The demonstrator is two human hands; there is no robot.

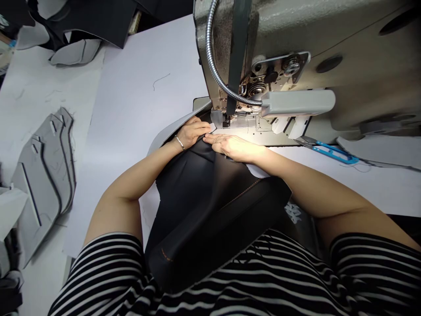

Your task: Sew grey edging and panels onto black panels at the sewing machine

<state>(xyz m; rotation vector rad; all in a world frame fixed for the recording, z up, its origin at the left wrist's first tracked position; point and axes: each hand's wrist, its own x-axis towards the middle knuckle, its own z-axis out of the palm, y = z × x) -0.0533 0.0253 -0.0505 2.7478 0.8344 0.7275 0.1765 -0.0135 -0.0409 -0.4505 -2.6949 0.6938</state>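
A black leather-like piece with grey backing and orange stitching drapes from the sewing machine's needle area down to my lap. My left hand, with a bracelet at the wrist, is closed on its upper edge. Close by on the right, my right hand grips the same piece, its fingers pointing left and pressed together on a fold. A small white tab shows between the fingertips. Both hands are just in front of the presser foot; the needle tip is too small to make out.
The sewing machine fills the upper right, with a grey lamp on a flexible metal neck. Blue-handled thread snips lie right of my hands. Grey cut pieces are stacked at left, and dark material lies at the back left.
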